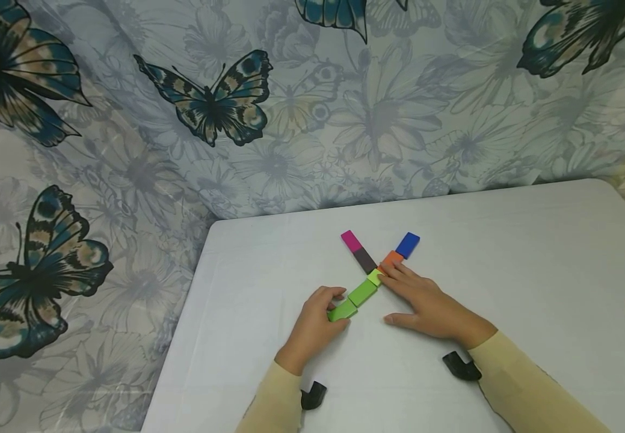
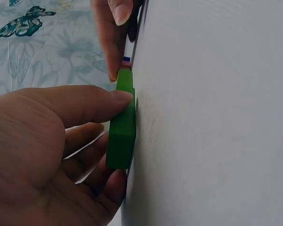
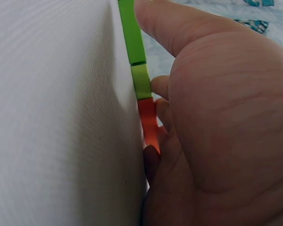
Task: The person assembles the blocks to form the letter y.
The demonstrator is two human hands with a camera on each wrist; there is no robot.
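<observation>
Flat coloured blocks form a Y on the white table. My left hand [image 1: 314, 325] pinches the lowest green block [image 1: 343, 311] between thumb and fingers, at the near end of the stem. A second green block [image 1: 363, 293] follows it, then a small yellow-green block [image 1: 374, 276]. My right hand [image 1: 426, 304] lies palm down, fingers stretched out. Its fingertips touch the orange block [image 1: 391, 260] and come close to the yellow-green one; they partly cover both. In the right wrist view, the orange block [image 3: 148, 122] and yellow-green block [image 3: 141, 81] stand end to end.
A blue block [image 1: 408, 245] extends the right branch beyond the orange one. The left branch holds a dark grey block [image 1: 365, 261] and a magenta block [image 1: 351, 240]. Behind the white table [image 1: 507, 258] hangs a butterfly-patterned cloth [image 1: 290, 168]. Black wrist mounts [image 1: 462, 366] sit below the hands.
</observation>
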